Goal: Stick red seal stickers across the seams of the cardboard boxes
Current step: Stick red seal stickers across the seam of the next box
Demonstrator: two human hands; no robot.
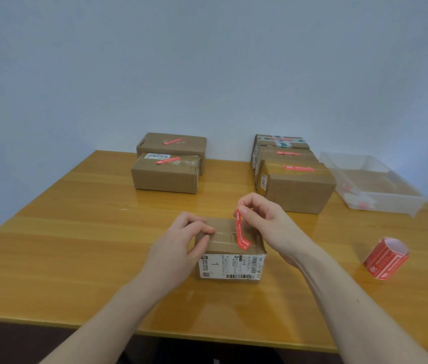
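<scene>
A small cardboard box with a white shipping label on its near side stands at the table's middle. My right hand pinches the far end of a red seal sticker, which hangs over the box top with its lower end near the box's near edge. My left hand grips the box's top left corner, fingers curled on it. A roll of red stickers lies at the right.
Two sealed boxes stand at the back left and three sealed boxes at the back right, each with a red sticker on top. A clear plastic bin sits at the far right. The wooden table ends near me.
</scene>
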